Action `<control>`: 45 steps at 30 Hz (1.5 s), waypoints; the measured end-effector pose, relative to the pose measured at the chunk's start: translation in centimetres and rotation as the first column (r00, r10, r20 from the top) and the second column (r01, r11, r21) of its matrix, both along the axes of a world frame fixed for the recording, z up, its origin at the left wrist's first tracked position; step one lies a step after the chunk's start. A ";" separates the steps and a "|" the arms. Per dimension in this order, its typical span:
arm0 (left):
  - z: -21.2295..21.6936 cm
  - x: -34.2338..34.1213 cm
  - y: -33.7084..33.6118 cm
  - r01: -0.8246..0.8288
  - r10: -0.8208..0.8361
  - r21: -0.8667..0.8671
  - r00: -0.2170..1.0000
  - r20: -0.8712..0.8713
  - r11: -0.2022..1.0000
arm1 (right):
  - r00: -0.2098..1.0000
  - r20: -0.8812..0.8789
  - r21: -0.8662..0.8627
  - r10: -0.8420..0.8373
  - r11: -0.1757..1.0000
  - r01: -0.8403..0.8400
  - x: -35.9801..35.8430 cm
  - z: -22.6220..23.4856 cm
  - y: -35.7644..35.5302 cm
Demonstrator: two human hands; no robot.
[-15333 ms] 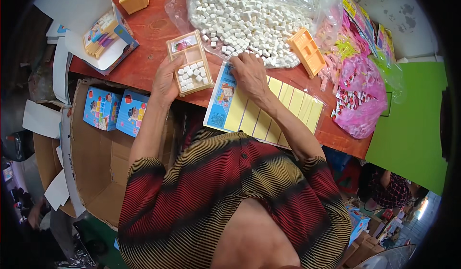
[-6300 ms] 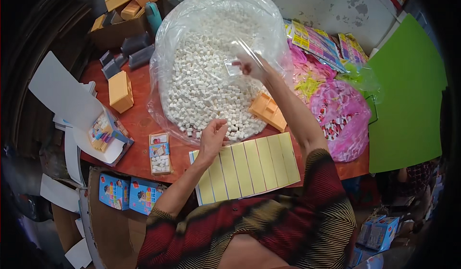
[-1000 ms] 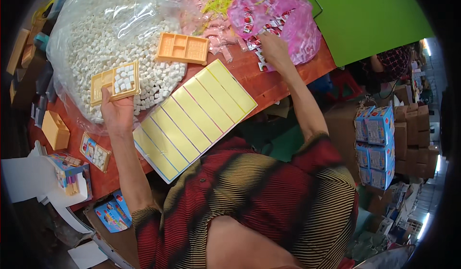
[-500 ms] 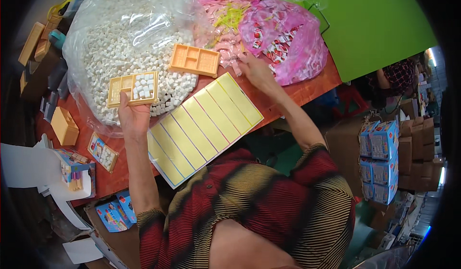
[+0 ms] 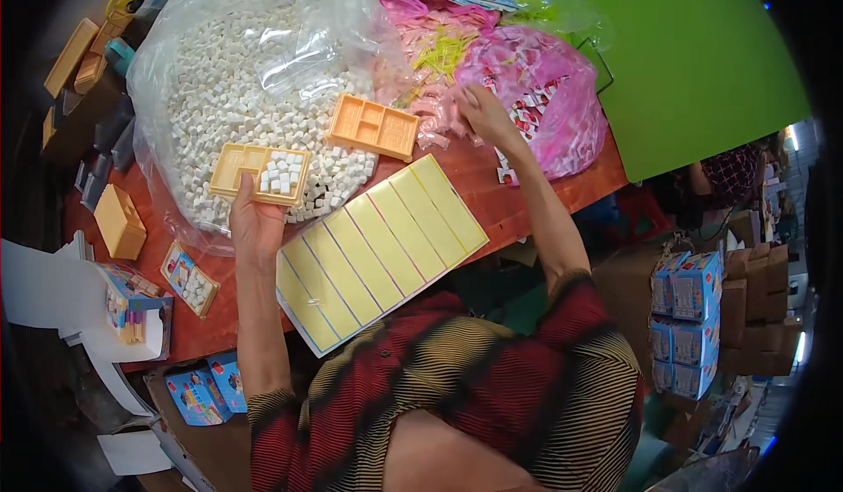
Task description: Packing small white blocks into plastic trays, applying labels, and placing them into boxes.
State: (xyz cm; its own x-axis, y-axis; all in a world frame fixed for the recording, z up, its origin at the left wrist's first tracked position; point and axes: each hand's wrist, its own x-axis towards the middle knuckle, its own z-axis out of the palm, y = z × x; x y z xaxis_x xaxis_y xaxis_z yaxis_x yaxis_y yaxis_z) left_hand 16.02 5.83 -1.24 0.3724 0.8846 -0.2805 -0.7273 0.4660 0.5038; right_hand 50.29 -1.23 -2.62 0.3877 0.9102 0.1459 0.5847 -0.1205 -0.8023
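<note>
While gripped, tray [image 5: 255, 172] above fingers [image 5: 250, 220]

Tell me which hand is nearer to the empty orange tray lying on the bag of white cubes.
Right. The right hand is just beyond the empty orange tray's right end, at the pink bag. The left hand is farther down-left, holding another tray partly filled with cubes.

Two hands: left hand [image 5: 255, 220], right hand [image 5: 483, 114]. Two orange compartment trays: held tray [image 5: 255, 172], second tray [image 5: 373, 128] upper centre. One yellow label sheet [image 5: 382, 251], eight strips. White cubes [image 5: 237, 79]: too many to count.
</note>
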 end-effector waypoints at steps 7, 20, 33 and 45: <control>-0.2 1.0 -0.2 0.028 -0.029 -0.025 0.999 -0.044 0.999 | 0.851 0.491 0.009 -0.188 0.977 0.211 2.0 -1.2 7.6; -0.4 1.2 -0.3 0.036 -0.039 -0.069 0.998 -0.040 0.997 | 0.996 0.038 -0.196 -0.077 0.977 0.083 3.7 0.9 5.6; 0.4 2.1 -1.6 0.095 -0.100 -0.072 0.992 -0.075 0.993 | 0.927 -0.339 -0.096 0.159 0.975 -0.203 -0.4 5.2 -0.4; -0.8 1.4 -1.7 0.182 -0.185 -0.046 0.979 -0.090 0.982 | 0.536 -0.843 -0.107 0.033 0.968 -0.227 -3.8 0.0 -5.6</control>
